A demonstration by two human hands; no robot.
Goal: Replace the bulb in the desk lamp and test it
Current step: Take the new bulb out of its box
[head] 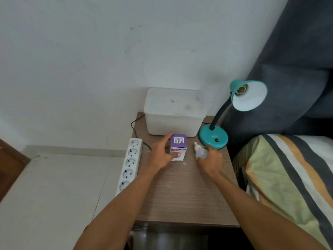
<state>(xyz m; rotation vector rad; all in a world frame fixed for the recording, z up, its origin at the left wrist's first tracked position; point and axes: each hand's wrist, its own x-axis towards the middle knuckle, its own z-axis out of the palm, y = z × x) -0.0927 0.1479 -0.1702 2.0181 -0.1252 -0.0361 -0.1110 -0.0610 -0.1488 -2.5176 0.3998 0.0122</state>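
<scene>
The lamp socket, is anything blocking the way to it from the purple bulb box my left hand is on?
Nothing visible does. The socket inside the teal shade is empty and faces open air, up and to the right of the purple box. The left hand grips the box; the right hand holds a loose bulb low by the lamp base.

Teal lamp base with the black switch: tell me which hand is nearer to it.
Right. The right hand, its grip around the white bulb, sits just in front of the teal lamp base. The left hand is farther left, on the purple bulb box.
</scene>
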